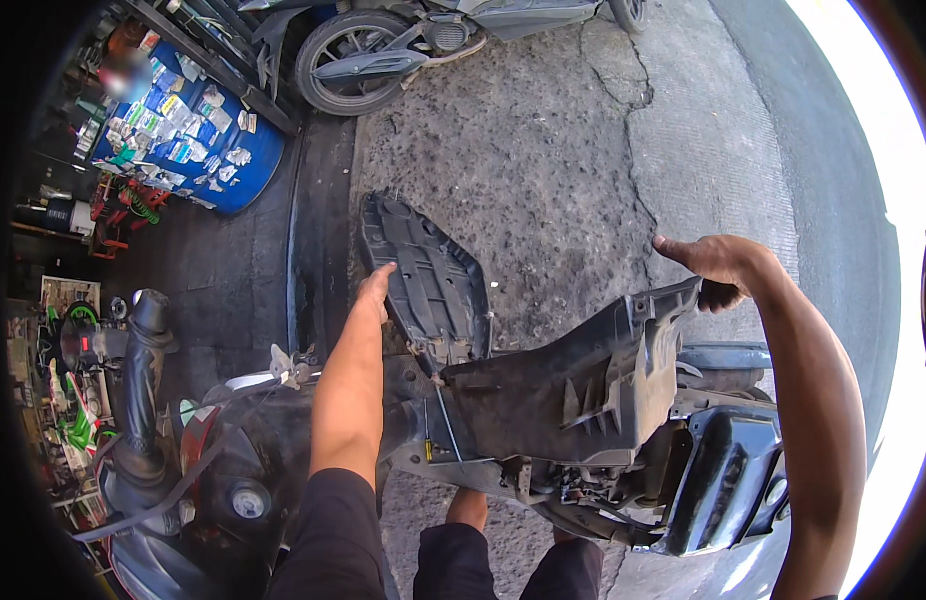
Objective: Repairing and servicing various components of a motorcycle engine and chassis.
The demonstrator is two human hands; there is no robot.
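Dark sleeves and trouser knees fill the lower edge, and both bare forearms reach up over a scooter (543,440) with its bodywork partly off. Its seat (428,280) is swung up on its hinge, black ribbed underside showing, and the left hand (375,288) lies against the seat's left edge, fingers curled on the rim. Just right of it, the grey under-seat storage bucket (573,385) sits tilted above the frame; the right hand (711,262) closes over its raised rear corner, thumb pointing left.

At upper left stands a round blue drum (198,150) (its side covered in small rectangular stickers, white, green and yellow). A handlebar grip (143,340) rises at left, with cables beside it. Green machine parts (78,400) crowd the far left edge. Another scooter's rear wheel (348,60) stands at the top on cracked concrete (583,150).
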